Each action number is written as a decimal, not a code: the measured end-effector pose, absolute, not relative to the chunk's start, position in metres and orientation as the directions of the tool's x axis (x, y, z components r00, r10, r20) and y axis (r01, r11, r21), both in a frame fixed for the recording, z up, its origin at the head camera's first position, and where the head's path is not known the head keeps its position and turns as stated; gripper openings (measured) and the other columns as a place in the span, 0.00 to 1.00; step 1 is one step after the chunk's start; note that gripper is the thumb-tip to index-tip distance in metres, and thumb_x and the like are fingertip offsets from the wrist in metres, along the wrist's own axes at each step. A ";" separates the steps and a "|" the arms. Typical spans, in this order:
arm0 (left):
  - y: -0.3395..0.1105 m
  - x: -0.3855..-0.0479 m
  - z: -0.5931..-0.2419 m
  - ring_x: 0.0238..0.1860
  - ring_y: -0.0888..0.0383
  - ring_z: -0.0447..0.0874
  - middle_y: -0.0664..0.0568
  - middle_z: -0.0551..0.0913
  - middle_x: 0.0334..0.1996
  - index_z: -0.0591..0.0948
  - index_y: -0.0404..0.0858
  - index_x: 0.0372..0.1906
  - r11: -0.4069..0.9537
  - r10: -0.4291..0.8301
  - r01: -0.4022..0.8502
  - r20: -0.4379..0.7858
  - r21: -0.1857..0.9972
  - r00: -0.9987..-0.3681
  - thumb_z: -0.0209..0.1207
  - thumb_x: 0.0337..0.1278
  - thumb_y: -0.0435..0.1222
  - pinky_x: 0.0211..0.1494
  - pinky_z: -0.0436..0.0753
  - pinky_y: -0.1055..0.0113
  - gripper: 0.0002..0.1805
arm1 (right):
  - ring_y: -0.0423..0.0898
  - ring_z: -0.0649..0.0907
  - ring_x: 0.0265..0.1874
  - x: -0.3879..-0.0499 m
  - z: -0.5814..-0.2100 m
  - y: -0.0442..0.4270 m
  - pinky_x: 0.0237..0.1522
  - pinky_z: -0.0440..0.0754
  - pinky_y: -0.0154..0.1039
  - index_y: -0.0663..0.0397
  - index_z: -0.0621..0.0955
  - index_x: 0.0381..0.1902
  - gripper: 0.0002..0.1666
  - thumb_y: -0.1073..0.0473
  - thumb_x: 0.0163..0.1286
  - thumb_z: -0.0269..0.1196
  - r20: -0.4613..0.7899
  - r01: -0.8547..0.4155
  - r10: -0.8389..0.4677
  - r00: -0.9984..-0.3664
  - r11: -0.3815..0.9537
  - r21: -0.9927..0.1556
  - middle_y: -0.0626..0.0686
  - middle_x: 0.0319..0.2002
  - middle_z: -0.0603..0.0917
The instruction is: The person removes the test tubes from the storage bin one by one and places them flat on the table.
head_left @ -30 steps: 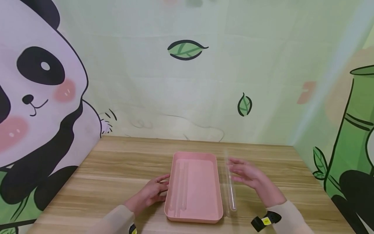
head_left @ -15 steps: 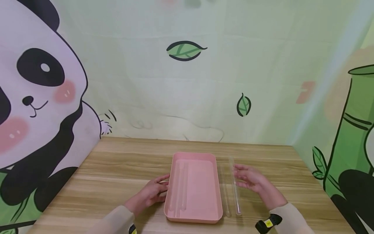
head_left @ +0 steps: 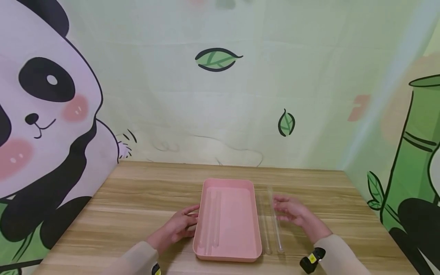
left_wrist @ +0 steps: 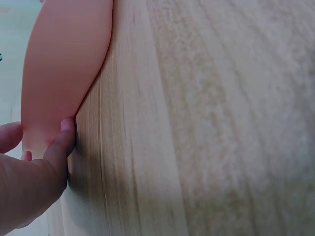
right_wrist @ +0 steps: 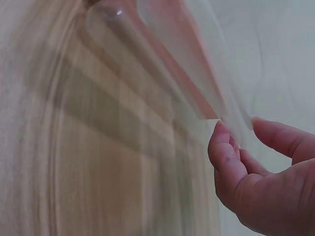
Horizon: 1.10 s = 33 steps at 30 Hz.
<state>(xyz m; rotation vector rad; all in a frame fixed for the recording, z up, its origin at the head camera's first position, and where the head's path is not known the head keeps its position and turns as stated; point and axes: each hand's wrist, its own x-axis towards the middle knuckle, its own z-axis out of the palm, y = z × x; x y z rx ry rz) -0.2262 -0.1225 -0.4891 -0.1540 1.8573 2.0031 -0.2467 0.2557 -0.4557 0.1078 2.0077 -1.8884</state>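
Observation:
A pink tray (head_left: 238,221) lies on the table, with clear tubes (head_left: 215,219) lengthwise in its left half. My left hand (head_left: 177,225) rests its fingertips against the tray's left side; in the left wrist view one finger (left_wrist: 61,137) touches the pink wall (left_wrist: 64,64) low down, near the table. Right of the tray, my right hand (head_left: 292,212) pinches a clear tube (head_left: 276,225) near its far half, thumb and fingers on either side of it. That tube (right_wrist: 147,54) slants up and left in the right wrist view, away from the hand (right_wrist: 270,172).
Another clear tube (head_left: 265,229) lies on the wooden table (head_left: 148,191) between the tray and the right hand's tube. Behind the table's far edge hangs a pale green cloth (head_left: 165,95) printed with a panda, leaves and bamboo.
My right hand and its tube have moved right and slightly nearer, away from the tray, then a little back left at the far end. My left hand has stayed at the tray.

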 end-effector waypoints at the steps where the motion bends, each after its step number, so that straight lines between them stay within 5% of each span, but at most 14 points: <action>1: -0.122 -0.226 -0.489 0.52 0.57 0.81 0.28 0.67 0.71 0.62 0.30 0.77 -0.036 0.214 -0.362 -0.347 0.932 -0.913 0.51 0.67 0.23 0.48 0.81 0.57 0.33 | 0.37 0.79 0.41 -0.248 -0.457 0.255 0.43 0.85 0.35 0.74 0.56 0.76 0.38 0.69 0.74 0.55 -0.323 0.309 -0.203 -0.924 0.100 -0.946 0.45 0.44 0.81; 33: -0.123 -0.225 -0.491 0.52 0.58 0.80 0.27 0.65 0.72 0.59 0.29 0.77 -0.057 0.230 -0.360 -0.339 0.931 -0.912 0.51 0.66 0.23 0.50 0.81 0.57 0.35 | 0.38 0.78 0.41 -0.264 -0.480 0.246 0.43 0.84 0.38 0.77 0.58 0.74 0.36 0.70 0.71 0.55 -0.370 0.352 -0.145 -0.918 0.139 -0.926 0.47 0.42 0.82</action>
